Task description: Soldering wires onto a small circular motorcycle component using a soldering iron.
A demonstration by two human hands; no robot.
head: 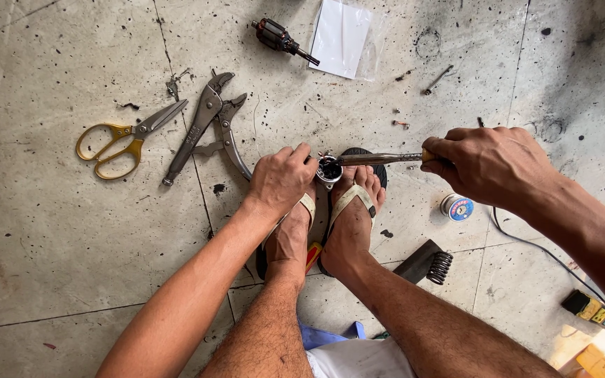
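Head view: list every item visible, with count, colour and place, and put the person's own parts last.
scissors: 1, gold handles, floor left
locking pliers: 1, grey metal, right of scissors
motor armature: 1, dark, top centre
plastic bag: 1, clear with white sheet, top centre
solder spool: 1, silver, floor right
coil stand: 1, black, by right foot
small round part: 1, silver, between the feet
soldering iron: 1, metal shaft, tip at the part
sandals: 2, beige straps, on feet
left hand: steadies the part
right hand: grips the iron
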